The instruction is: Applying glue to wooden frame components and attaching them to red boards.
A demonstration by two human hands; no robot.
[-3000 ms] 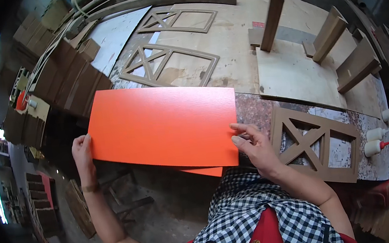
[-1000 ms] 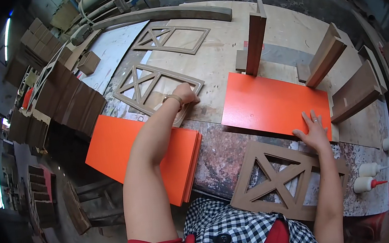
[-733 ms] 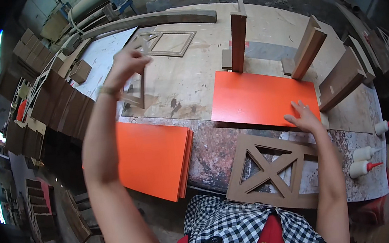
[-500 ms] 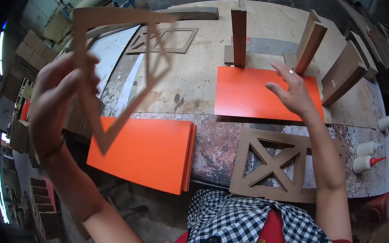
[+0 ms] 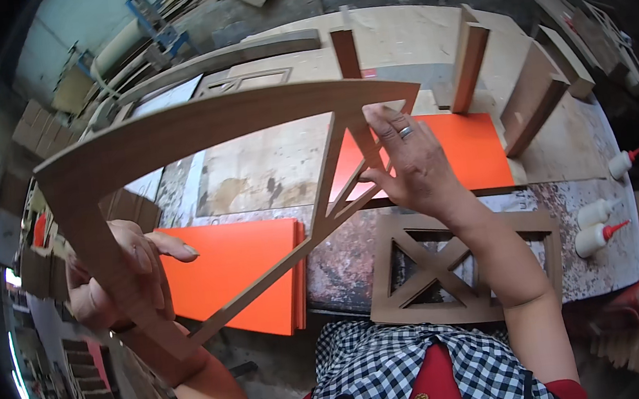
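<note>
A brown wooden lattice frame (image 5: 223, 117) is raised and tilted in front of me, over the bench. My left hand (image 5: 137, 256) grips its near left side, some fingers hidden behind the wood. At the braced far end my right hand (image 5: 422, 164) has its thumb and fingers on the frame's narrow bars. Behind that hand lies an orange panel (image 5: 471, 147). A stack of orange panels (image 5: 226, 281) sits below the raised frame, at the bench's near left edge. Under my right forearm rests a second frame (image 5: 429, 275) with crossed bars.
Wooden boards stand upright around the orange panel: one at its far left (image 5: 346, 54), one behind (image 5: 468, 64), one at the right (image 5: 537, 100). White squeeze bottles (image 5: 591, 241) stand at the bench's right edge. A long beam (image 5: 255, 51) and another lattice frame (image 5: 247, 80) lie farther back.
The raised frame has swung lower, nearer and across to the right. My right hand has moved left from above the orange panel and taken hold of the frame's far end.
</note>
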